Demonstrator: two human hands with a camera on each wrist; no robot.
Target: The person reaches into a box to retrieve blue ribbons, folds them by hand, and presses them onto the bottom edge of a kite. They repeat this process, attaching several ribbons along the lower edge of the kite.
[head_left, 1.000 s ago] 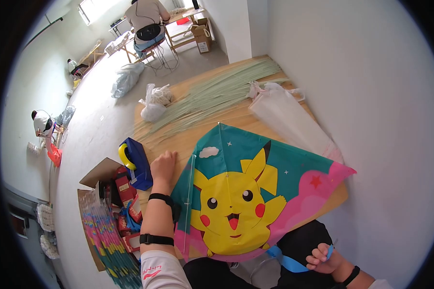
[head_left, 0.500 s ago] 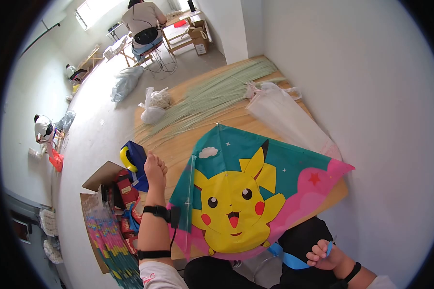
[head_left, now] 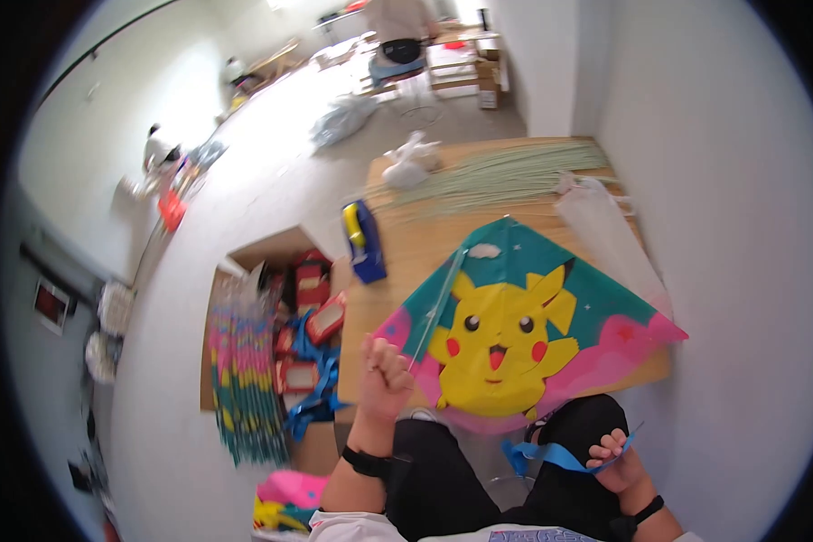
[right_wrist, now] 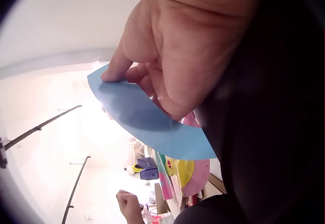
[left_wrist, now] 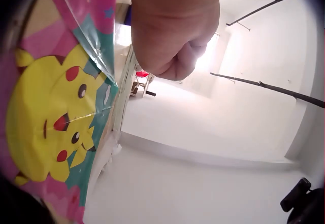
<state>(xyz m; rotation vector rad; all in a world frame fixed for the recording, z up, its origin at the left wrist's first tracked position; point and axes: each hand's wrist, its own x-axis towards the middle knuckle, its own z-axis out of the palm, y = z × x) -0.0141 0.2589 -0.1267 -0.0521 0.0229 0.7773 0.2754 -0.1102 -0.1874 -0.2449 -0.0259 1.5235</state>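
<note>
A green and pink kite (head_left: 497, 339) with a yellow cartoon character lies on the wooden table, its lower edge reaching over the person's knees. My left hand (head_left: 388, 379) is raised beside the kite's left corner, its fingers curled in and nothing seen in them. The left wrist view has that hand (left_wrist: 175, 36) above the kite's printed face (left_wrist: 48, 117). Low at the right, over the knee, my right hand (head_left: 617, 461) pinches a blue ribbon (head_left: 556, 456). Close up, the ribbon (right_wrist: 147, 117) bends in a broad curve under the thumb and fingers.
A blue tape dispenser (head_left: 368, 244) stands at the table's left edge. Beside the table, a cardboard box (head_left: 285, 244) holds red boxes, blue ribbon and packed kites (head_left: 248, 388). Thin green sticks (head_left: 515, 172), a white bag (head_left: 411, 163) and a plastic sleeve (head_left: 605, 226) lie farther back.
The left hand has come off the table beside the tape dispenser and drawn back toward the body. The head view has swung left. The right hand keeps its grip on the ribbon.
</note>
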